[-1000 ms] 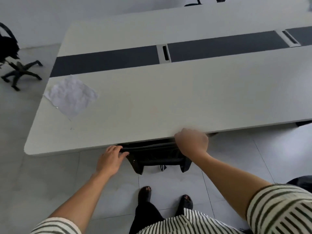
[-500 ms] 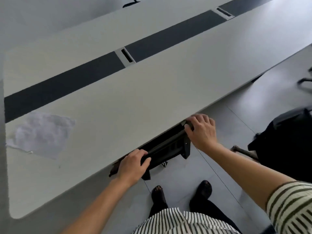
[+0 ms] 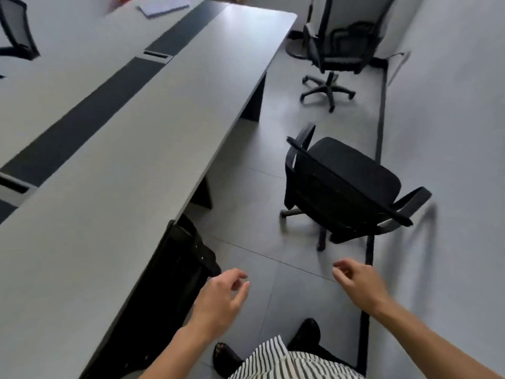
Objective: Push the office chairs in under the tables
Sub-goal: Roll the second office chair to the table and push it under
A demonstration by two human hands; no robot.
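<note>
Her left hand (image 3: 221, 299) hangs free over the grey tiled floor (image 3: 254, 192), fingers loosely curled and holding nothing, just beside the black backrest of the office chair (image 3: 175, 272) that sits tucked under the long white bench (image 3: 131, 149) with its dark centre strip. The right hand (image 3: 358, 280) is likewise loose and holding nothing, raised ahead of the body. Beyond it, out on the open floor and well apart from the bench edge, stands a black mesh-backed office chair with armrests (image 3: 344, 187), its back turned toward the person. Farther off, near the bench's far end and the wall, a second black office chair on a five-star base (image 3: 332, 50) stands clear of the bench. Another dark chair (image 3: 16, 31) shows at the far side, top left. A sheet of paper (image 3: 164, 6) lies on the distant bench top.
</note>
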